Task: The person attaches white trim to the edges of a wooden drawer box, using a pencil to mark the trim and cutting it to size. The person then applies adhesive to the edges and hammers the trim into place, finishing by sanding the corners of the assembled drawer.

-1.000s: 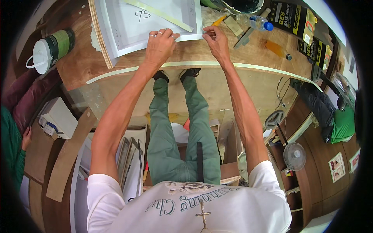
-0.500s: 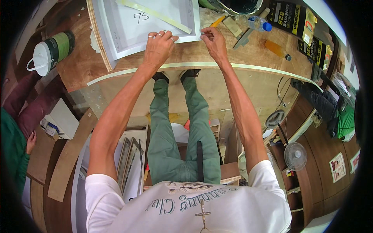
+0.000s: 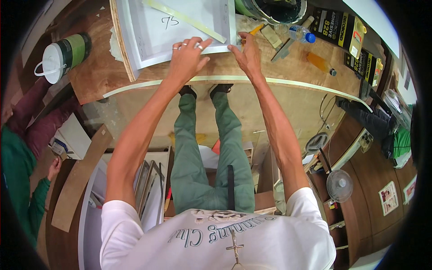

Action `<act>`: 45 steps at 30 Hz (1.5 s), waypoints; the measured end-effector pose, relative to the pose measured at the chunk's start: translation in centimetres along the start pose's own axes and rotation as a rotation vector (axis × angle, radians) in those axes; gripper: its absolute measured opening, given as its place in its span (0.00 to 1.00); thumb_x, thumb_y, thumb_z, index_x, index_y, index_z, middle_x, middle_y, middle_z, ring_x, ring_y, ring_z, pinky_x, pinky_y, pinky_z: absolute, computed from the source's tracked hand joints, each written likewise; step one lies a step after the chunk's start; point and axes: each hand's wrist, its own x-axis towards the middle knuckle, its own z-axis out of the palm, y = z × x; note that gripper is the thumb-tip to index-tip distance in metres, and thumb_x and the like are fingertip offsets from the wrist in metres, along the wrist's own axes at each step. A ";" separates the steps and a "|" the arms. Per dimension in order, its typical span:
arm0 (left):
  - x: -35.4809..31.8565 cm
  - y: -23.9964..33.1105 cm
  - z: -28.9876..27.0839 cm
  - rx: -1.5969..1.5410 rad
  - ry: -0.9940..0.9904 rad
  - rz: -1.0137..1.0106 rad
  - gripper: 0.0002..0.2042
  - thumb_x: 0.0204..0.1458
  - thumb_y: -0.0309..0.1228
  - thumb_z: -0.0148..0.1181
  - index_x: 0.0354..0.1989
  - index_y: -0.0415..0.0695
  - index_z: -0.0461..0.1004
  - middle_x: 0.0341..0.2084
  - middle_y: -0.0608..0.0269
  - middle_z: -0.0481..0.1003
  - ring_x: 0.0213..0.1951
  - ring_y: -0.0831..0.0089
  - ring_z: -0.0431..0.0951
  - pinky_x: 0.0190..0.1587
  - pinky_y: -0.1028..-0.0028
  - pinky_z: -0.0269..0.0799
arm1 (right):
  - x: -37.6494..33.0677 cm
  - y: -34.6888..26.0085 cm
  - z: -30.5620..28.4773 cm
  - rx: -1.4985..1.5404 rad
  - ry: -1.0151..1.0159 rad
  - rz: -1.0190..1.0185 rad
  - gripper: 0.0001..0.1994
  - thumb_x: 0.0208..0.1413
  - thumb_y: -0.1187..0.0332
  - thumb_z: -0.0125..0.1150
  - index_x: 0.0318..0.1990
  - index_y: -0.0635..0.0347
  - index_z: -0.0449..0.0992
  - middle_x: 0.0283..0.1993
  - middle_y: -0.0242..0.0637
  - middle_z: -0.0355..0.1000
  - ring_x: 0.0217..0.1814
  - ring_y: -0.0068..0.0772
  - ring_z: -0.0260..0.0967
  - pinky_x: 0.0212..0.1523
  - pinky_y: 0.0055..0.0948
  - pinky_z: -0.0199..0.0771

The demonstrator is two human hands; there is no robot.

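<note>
A shallow white box with raised walls (image 3: 153, 59) lies on the wooden workbench, handwriting on its inner face. A pale yellow-green strip (image 3: 191, 22) slants across its inside. My left hand (image 3: 186, 58) rests at the box's near wall, fingers stretched toward the right and thumb apart; it holds nothing visible. At the near right corner is my right hand (image 3: 247, 56), its thumb by the corner and its index finger raised apart from it. Its other fingers are partly hidden. An orange-handled tool (image 3: 256, 29) lies just beyond the right hand.
A bottle with a blue cap (image 3: 299, 33), an orange bottle (image 3: 319, 63) and black-and-yellow cans (image 3: 339, 29) stand or lie at right. An open bucket (image 3: 274, 10) is at the back. A lidded tub (image 3: 63, 57) sits at left. Another person's hand (image 3: 55, 168) shows far left.
My left thumb has spread away from its fingers, and my right fingers have opened from a pinch. The view has shifted slightly. The other person's hand has moved up and right.
</note>
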 end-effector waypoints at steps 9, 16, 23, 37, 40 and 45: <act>3.3 -11.8 -10.6 0.033 0.650 -0.298 0.23 0.61 0.39 0.62 0.62 0.42 0.71 0.61 0.48 0.69 0.60 0.49 0.72 0.62 0.54 0.65 | 2.3 -3.9 3.1 -0.156 0.106 -0.479 0.14 0.59 0.70 0.63 0.52 0.55 0.74 0.49 0.42 0.74 0.51 0.49 0.72 0.53 0.45 0.70; 5.2 -19.4 -8.9 -0.150 0.661 -0.512 0.24 0.64 0.37 0.57 0.62 0.31 0.67 0.52 0.31 0.75 0.55 0.42 0.76 0.56 0.55 0.71 | 5.0 -6.8 9.6 -0.185 -0.003 -0.561 0.11 0.64 0.67 0.60 0.51 0.58 0.75 0.47 0.42 0.75 0.51 0.48 0.72 0.52 0.44 0.70; 6.6 -16.2 -8.8 -0.255 0.660 -0.600 0.21 0.65 0.38 0.56 0.56 0.31 0.71 0.40 0.33 0.79 0.45 0.40 0.80 0.48 0.55 0.74 | 3.9 -12.7 17.6 -0.186 0.103 -0.554 0.11 0.64 0.63 0.58 0.50 0.54 0.74 0.45 0.42 0.73 0.48 0.44 0.71 0.49 0.45 0.69; 6.5 -15.9 -10.5 -0.303 0.674 -0.657 0.28 0.63 0.46 0.55 0.55 0.28 0.69 0.49 0.36 0.73 0.50 0.44 0.77 0.54 0.56 0.70 | 5.1 -9.2 13.6 -0.256 0.277 -0.307 0.11 0.62 0.62 0.61 0.48 0.55 0.76 0.45 0.40 0.75 0.48 0.47 0.71 0.52 0.48 0.63; 6.5 -15.7 -10.6 -0.307 0.620 -0.674 0.27 0.63 0.44 0.56 0.57 0.29 0.68 0.49 0.39 0.70 0.48 0.44 0.76 0.53 0.55 0.70 | 4.7 -10.6 14.9 -0.339 0.268 -0.218 0.11 0.62 0.62 0.61 0.48 0.54 0.76 0.45 0.39 0.75 0.48 0.46 0.71 0.51 0.48 0.63; 7.0 -15.3 -10.5 -0.367 0.624 -0.697 0.27 0.65 0.46 0.53 0.55 0.28 0.70 0.50 0.34 0.72 0.52 0.41 0.74 0.57 0.54 0.68 | 3.2 -18.8 21.9 -0.172 0.269 -0.204 0.10 0.60 0.72 0.56 0.49 0.55 0.74 0.45 0.37 0.73 0.48 0.42 0.69 0.52 0.47 0.63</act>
